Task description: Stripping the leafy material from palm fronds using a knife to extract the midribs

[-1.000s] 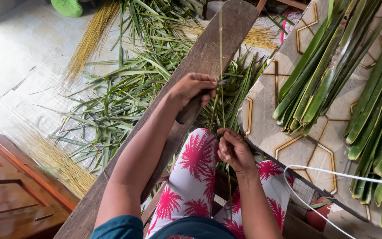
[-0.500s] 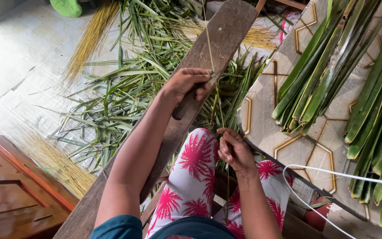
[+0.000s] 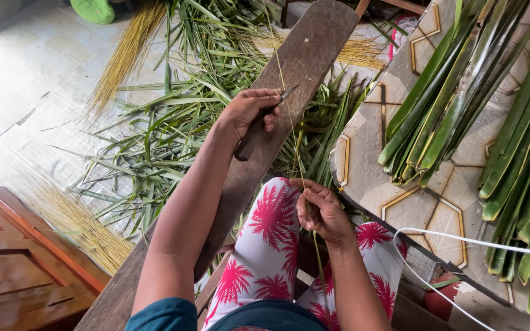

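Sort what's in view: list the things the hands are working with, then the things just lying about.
In use:
left hand
knife
thin leaf rib
right hand
wooden plank

Lying about:
green leaf strips on the floor
yellow rib bundles
stacked green leaves
white cord

Bright, even daylight, diffuse; no hard shadows anywhere. Pale floor tiles point(image 3: 26, 79) at 10 o'clock run near blown-out, little texture left. Soft sheen on the green leaf bundle point(image 3: 461, 86) at 2 o'clock, no real glare. Faint soft shadow under the left hand point(image 3: 249, 113) on the wooden plank point(image 3: 305, 46), falling toward 7 o'clock. Centre sharp: the thin leaf rib point(image 3: 286, 101) resolves cleanly. Right hand point(image 3: 320, 211) slightly soft, mild motion blur. Wide-angle stretch at edges; plank lines bow a little. White cord point(image 3: 461, 242) at 4 o'clock clipped bright. Colours saturated.
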